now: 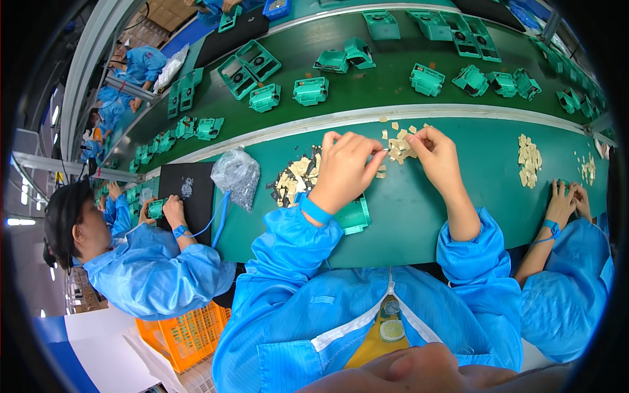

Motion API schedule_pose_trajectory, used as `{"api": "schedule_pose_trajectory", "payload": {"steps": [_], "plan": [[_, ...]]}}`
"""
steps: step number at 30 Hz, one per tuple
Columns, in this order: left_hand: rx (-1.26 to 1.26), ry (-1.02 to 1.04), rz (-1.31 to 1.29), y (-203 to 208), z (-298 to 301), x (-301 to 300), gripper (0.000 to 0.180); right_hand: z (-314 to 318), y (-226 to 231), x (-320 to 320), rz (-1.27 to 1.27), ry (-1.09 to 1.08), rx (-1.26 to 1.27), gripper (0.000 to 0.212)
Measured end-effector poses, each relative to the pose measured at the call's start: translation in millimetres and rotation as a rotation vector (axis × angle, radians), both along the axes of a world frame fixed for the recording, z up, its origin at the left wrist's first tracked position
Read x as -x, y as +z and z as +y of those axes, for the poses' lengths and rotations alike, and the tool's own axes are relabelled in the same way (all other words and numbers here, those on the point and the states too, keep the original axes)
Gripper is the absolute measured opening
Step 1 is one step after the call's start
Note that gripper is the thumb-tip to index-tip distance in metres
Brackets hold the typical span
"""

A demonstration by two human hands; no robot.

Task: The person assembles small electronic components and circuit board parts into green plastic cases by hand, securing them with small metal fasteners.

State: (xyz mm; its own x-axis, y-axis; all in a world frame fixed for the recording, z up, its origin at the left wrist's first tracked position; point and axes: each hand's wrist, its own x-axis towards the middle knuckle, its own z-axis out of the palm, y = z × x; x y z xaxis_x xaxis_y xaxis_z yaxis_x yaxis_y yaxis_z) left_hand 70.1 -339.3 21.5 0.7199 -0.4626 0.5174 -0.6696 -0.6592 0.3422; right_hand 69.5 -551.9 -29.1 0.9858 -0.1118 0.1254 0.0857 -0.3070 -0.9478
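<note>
My left hand (348,169), with a blue wrist strap, is closed in a pinch over the workbench. Its fingertips meet at a tiny dark thing too small to name. Just to the right, my right hand (438,159) pinches thumb against forefinger; whatever is between them is too small to make out. Loose cream-coloured pieces (400,148) lie between and behind my fingertips. Beside my left hand is a heap of mixed cream and black pieces (293,184). A green plastic housing (356,217) lies below my left wrist, partly hidden by it.
A conveyor belt (367,88) carrying several green housings (310,91) runs behind a pale rail (282,133). A clear bag of small parts (237,175) and a black mat (171,180) are left. Co-workers sit either side; another cream heap (529,161) lies right. An orange crate (187,335) stands lower left.
</note>
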Motion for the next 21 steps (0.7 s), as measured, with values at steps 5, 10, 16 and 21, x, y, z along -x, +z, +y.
{"api": "schedule_pose_trajectory", "payload": {"steps": [5, 10, 16, 21], "plan": [[-0.130, -0.025, -0.216, 1, 1, 17, 0.013, 3, 22, 11, 0.405, 0.243, -0.339, 0.039], [-0.219, -0.062, -0.273, 9, 3, 30, 0.017, 8, 30, 16, 0.646, 0.422, -0.527, 0.034], [-0.203, -0.070, -0.226, 21, 12, 40, 0.023, -1, 29, 18, 0.574, 0.525, -0.579, 0.019], [-0.188, -0.040, 0.305, 33, 29, 72, 0.070, -12, 30, 16, 0.428, 0.432, -0.600, 0.016]]}}
